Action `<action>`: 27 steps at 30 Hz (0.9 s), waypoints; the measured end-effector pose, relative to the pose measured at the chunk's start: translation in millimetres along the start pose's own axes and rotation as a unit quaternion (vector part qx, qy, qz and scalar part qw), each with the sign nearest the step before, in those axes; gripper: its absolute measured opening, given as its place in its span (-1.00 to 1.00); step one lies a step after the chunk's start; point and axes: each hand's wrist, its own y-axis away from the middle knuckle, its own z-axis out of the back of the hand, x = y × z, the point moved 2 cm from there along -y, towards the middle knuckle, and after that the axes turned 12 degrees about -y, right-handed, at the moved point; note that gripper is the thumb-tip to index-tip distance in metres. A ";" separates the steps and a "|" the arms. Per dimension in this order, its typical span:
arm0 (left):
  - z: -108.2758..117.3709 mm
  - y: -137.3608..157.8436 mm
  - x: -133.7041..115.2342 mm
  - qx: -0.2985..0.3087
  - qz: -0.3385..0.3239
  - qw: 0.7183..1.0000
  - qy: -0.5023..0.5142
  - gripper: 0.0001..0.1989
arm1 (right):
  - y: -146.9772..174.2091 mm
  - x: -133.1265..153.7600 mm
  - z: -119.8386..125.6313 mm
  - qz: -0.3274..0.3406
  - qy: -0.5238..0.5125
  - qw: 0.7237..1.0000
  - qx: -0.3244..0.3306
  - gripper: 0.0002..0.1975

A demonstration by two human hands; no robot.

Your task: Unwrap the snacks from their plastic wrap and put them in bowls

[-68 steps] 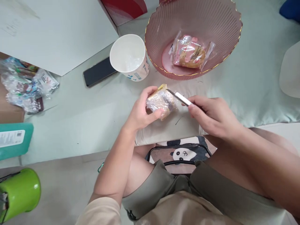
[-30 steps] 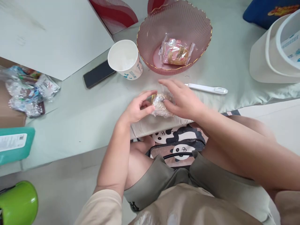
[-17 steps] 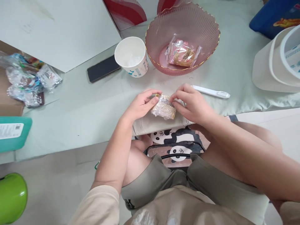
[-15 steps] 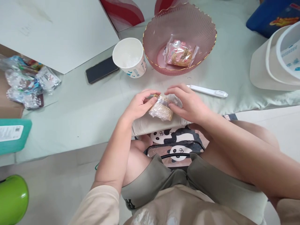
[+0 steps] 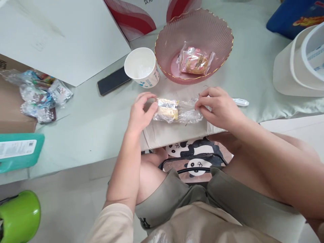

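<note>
Left hand [image 5: 141, 111]: I see its thumb and fingers curved in a loose C, the tips holding the left end of the packet.
Left forearm: rises from the lower left, the wrist just short of the packet's level, palm turned inward.
Packet [image 5: 166, 108]: lies immediately right of the left fingertips, between the hands and above the table's [image 5: 83, 118] near edge, with the cup [image 5: 150, 79] beyond it. The left hand is nearer, touching; the right is apart from it by the film's length. From my view I can't be sure whether it rests on the cloth or hangs just over it.
Long axis: packet and film together make a strip running crosswise, hand to hand; the packet alone looks nearly square.
Film [image 5: 189, 113]: clear and crumpled, reaching from the packet's right end to the right fingers.
Right hand [image 5: 219, 106]: fingertips drawn narrow, pinching the film's far end; knuckles up, tips pointing left toward the packet.
Right forearm: slants in from the lower right, longer in my view than the left.
Cutter [image 5: 241, 102]: lies right of the right hand, which hides part of it.
</note>
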 end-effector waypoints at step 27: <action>35.9 3.1 36.0 -0.170 0.320 0.929 0.070 -0.82 | 4.7 -7.0 20.3 -0.095 0.005 0.986 -0.138 -0.72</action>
